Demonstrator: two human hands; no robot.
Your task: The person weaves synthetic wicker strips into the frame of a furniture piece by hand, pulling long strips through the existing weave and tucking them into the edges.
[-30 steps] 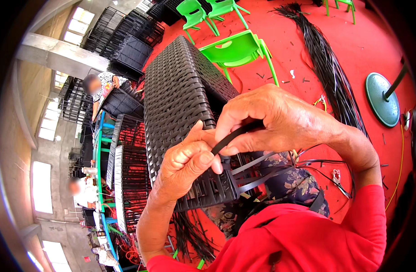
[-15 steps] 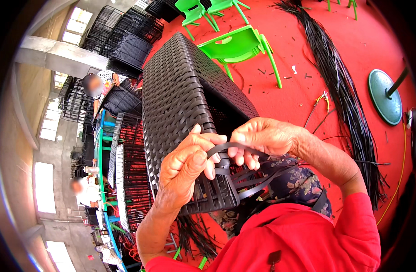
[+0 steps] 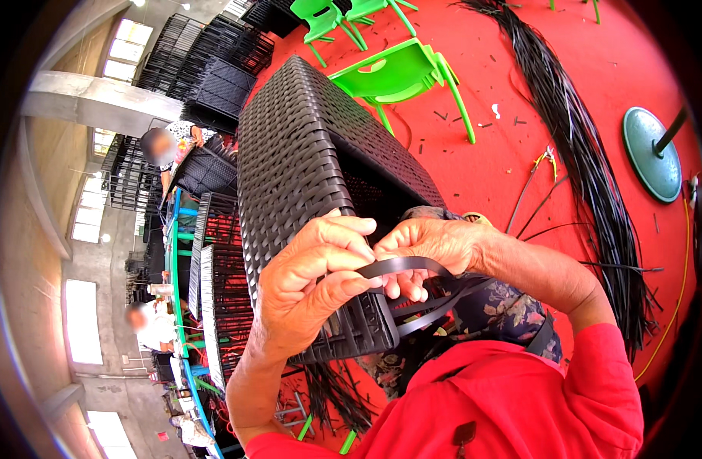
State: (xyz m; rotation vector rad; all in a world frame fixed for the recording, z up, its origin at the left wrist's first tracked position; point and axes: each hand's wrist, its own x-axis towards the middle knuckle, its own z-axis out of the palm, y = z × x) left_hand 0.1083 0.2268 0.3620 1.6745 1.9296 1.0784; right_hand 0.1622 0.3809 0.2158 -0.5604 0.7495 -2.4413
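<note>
A black woven wicker furniture piece [image 3: 286,153] stands in front of me, its near end showing bare frame bars. My left hand [image 3: 311,268] is closed at its near edge, pinching a flat black weaving strip [image 3: 408,264] between thumb and fingers. The strip arches over to the right, below my right hand [image 3: 431,249]. That hand is closed too, its thumb and forefinger pinched together at the edge beside my left fingertips. What its fingertips grip is partly hidden, but seems to be strip. More loose strips loop beneath it, over my patterned trousers.
A green chair [image 3: 397,73] stands beyond the woven piece. On the red floor lie a long bundle of black strips [image 3: 573,145], pliers [image 3: 548,157] and scraps. A round green base [image 3: 648,153] with a pole is at the right. Unwoven frames [image 3: 225,306] and two people are at the left.
My left thumb has moved onto the strip, which now arches wider to the right. My right fingertips have come closer to my left hand at the edge.
</note>
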